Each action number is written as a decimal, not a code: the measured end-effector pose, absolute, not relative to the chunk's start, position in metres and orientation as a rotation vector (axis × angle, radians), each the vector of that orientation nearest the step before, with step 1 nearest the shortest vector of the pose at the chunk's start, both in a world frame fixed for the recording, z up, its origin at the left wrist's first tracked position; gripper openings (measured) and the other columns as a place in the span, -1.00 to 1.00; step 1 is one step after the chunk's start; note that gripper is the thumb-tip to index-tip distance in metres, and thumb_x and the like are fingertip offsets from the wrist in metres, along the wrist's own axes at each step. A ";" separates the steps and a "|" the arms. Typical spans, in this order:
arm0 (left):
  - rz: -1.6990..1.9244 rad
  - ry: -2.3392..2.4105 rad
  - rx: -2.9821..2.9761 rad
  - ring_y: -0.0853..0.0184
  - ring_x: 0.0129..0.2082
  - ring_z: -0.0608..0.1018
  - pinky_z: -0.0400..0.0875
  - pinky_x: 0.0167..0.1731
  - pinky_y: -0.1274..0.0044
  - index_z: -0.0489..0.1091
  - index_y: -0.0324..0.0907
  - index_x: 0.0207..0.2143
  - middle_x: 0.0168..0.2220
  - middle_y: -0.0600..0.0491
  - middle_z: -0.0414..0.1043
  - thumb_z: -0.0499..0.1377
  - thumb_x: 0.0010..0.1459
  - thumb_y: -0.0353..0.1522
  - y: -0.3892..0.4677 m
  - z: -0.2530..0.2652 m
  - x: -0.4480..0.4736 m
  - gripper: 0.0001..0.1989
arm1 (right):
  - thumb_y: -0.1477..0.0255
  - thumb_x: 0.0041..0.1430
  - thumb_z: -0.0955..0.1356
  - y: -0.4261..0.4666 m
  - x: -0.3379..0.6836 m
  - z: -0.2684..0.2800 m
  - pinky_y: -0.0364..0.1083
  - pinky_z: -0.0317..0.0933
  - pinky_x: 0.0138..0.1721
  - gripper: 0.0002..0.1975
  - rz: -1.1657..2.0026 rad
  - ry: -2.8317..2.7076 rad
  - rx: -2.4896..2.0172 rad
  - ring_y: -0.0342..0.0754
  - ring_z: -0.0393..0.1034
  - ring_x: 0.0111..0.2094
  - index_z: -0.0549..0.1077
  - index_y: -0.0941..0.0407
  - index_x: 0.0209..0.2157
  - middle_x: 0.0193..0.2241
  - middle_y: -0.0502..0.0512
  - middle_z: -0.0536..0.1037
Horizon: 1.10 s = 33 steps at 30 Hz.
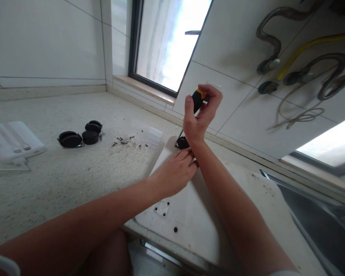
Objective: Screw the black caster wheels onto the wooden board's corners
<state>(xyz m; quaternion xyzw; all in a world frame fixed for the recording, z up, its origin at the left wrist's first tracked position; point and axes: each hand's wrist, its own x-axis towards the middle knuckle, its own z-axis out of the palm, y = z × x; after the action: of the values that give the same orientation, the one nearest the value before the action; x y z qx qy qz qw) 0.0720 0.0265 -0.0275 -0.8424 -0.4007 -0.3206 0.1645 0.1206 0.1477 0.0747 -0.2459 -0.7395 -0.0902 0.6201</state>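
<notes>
Caster [183, 142] partly hidden behind wrist [196, 142]; sink [319, 222] cut off by right edge.

Walled in pale tiles [235, 103] beyond the grip [199, 117], brightly lit through a dark-framed window [169, 42] behind its left, with speckled countertop [57, 184] to its left.

The view is directed forward and down from the person's head; the left hand [172, 174] and right hand [202, 115] are framed nearby, a window [169, 42] beyond, a sink [316, 218] at right.
</notes>
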 end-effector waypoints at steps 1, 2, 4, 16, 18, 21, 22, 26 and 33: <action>-0.927 -1.130 -2.395 -0.03 0.33 0.47 0.39 0.42 0.19 0.56 -0.35 0.10 0.16 -0.27 0.55 0.09 0.47 -0.54 0.026 -0.027 0.072 -0.71 | 0.18 0.60 0.20 0.149 0.120 0.076 0.29 0.45 0.07 -0.55 -0.168 -1.623 -0.548 0.30 0.41 0.25 0.40 -0.07 0.37 0.24 0.32 0.43; -0.941 -1.118 -2.395 -0.03 0.35 0.47 0.38 0.43 0.20 0.55 -0.36 0.13 0.18 -0.26 0.54 0.09 0.48 -0.54 0.026 -0.027 0.072 -0.69 | 0.21 0.61 0.16 0.151 0.120 0.078 0.28 0.46 0.08 -0.56 -0.134 -1.592 -0.518 0.26 0.44 0.23 0.40 -0.03 0.35 0.21 0.32 0.43; -0.969 -1.099 -2.413 -0.01 0.39 0.45 0.38 0.44 0.22 0.50 -0.36 0.21 0.23 -0.25 0.53 0.08 0.48 -0.55 0.026 -0.027 0.072 -0.65 | 0.26 0.62 0.15 0.152 0.124 0.086 0.24 0.47 0.11 -0.62 -0.060 -1.649 -0.440 0.20 0.49 0.17 0.45 -0.04 0.25 0.15 0.28 0.50; -0.996 -1.100 -2.480 0.01 0.50 0.36 0.35 0.47 0.18 0.38 -0.30 0.36 0.39 -0.20 0.45 0.06 0.45 -0.62 0.028 -0.030 0.072 -0.51 | 0.28 0.43 0.49 0.134 0.158 0.149 0.12 0.55 0.05 -0.82 -0.037 -2.122 -0.473 0.12 0.58 -0.03 0.70 -0.10 0.01 0.01 0.18 0.66; -0.990 -1.103 -2.480 0.01 0.49 0.38 0.36 0.46 0.18 0.39 -0.29 0.35 0.38 -0.20 0.46 0.06 0.45 -0.62 0.028 -0.029 0.072 -0.51 | 0.28 0.46 0.47 0.132 0.159 0.153 0.12 0.54 0.05 -0.83 -0.015 -2.115 -0.499 0.12 0.59 -0.03 0.72 -0.06 -0.01 -0.01 0.19 0.67; -0.994 -1.105 -2.473 0.02 0.48 0.39 0.36 0.46 0.19 0.40 -0.28 0.35 0.37 -0.19 0.46 0.06 0.45 -0.61 0.028 -0.030 0.072 -0.52 | 0.27 0.46 0.48 0.125 0.163 0.160 0.12 0.51 0.05 -0.80 0.123 -2.217 -0.489 0.12 0.62 -0.06 0.73 -0.01 0.01 -0.07 0.16 0.71; -0.996 -1.104 -2.471 0.02 0.48 0.39 0.36 0.46 0.19 0.39 -0.27 0.35 0.37 -0.19 0.46 0.06 0.46 -0.61 0.028 -0.030 0.072 -0.52 | 0.28 0.44 0.49 0.122 0.165 0.163 0.12 0.50 0.04 -0.80 0.156 -2.250 -0.491 0.11 0.62 -0.09 0.73 0.00 0.00 -0.11 0.14 0.72; -0.995 -1.120 -2.474 0.01 0.48 0.40 0.36 0.47 0.18 0.40 -0.26 0.35 0.36 -0.18 0.47 0.05 0.44 -0.61 0.029 -0.031 0.072 -0.51 | 0.30 0.31 0.59 0.114 0.168 0.167 0.12 0.45 0.03 -0.83 0.064 -2.240 -0.592 0.07 0.56 -0.17 0.74 0.03 -0.11 -0.21 0.11 0.67; -0.996 -1.129 -2.477 -0.01 0.47 0.40 0.37 0.46 0.14 0.42 -0.27 0.32 0.36 -0.20 0.47 0.07 0.43 -0.61 0.028 -0.031 0.072 -0.53 | 0.27 0.42 0.51 0.114 0.174 0.170 0.06 0.38 -0.03 -0.77 0.092 -2.337 -0.552 0.00 0.50 -0.20 0.69 0.04 0.03 -0.22 0.06 0.66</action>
<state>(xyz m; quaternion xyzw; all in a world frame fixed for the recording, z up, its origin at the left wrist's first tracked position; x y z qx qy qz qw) 0.0721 0.0278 -0.0308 -0.8483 -0.3865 -0.3410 0.1211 0.1744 0.1137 0.1703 -0.2143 -0.9069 0.0355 0.3611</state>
